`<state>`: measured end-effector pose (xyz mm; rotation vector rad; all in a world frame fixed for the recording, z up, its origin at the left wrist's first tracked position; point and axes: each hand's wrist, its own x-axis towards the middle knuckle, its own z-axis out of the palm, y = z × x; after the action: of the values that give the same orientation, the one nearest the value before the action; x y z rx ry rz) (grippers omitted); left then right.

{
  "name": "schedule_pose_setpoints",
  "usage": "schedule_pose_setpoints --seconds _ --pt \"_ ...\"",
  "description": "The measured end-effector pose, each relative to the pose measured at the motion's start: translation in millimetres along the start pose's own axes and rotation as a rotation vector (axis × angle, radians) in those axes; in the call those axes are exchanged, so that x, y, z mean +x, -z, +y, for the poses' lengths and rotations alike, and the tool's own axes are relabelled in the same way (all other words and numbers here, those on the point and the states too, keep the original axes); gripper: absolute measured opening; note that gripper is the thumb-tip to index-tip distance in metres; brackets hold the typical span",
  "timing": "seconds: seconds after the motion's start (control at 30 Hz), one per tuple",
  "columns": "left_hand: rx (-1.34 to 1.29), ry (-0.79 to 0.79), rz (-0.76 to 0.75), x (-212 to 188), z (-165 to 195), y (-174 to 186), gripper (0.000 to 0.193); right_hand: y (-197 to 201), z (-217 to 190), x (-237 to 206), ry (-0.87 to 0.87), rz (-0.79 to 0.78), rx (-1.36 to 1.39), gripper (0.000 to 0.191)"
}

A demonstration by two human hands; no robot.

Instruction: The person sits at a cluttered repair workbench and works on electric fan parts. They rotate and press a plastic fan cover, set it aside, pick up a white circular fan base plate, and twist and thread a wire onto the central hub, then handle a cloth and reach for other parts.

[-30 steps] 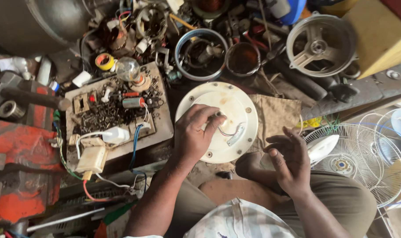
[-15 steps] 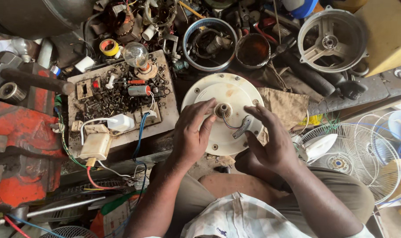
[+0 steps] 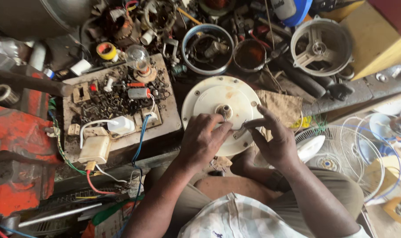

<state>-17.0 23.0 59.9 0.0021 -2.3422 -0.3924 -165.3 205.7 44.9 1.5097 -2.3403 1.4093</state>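
Note:
A round cream-white fan motor housing lies flat in front of me, with a small metal hub at its centre. My left hand rests on its near side, fingers curled close to the hub. My right hand comes in from the right, and its thumb and forefinger pinch a small grey metal part over the housing. A brown cloth lies under the housing's right edge.
A wooden board with a light bulb, screws, switches and wired plugs sits to the left. Metal rings, a dark bowl and a grey motor casing crowd the back. A white wire fan guard stands at right, a red-orange machine at left.
Both hands have closed in on the housing's near side. The right hand, which hung free a second ago, now pinches the small metal part beside the left fingers.

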Motion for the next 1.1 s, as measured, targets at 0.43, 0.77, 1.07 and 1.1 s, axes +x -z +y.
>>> schedule_pose_setpoints --seconds 0.43,0.77,1.07,1.1 --pt "-0.060 0.030 0.055 -6.4 -6.9 -5.1 0.027 18.8 -19.8 8.4 0.048 0.045 0.041 0.078" --pt "-0.010 0.039 0.168 -4.3 -3.1 -11.3 0.022 15.0 -55.6 11.4 0.244 0.009 0.133 0.080" --pt "-0.145 0.080 0.254 4.6 15.9 13.3 0.018 -11.7 -29.7 20.4 0.126 -0.058 0.409 0.061" --pt "-0.170 0.096 0.252 3.6 18.9 17.1 0.019 -16.5 -27.0 18.9 0.153 -0.090 0.320 0.061"
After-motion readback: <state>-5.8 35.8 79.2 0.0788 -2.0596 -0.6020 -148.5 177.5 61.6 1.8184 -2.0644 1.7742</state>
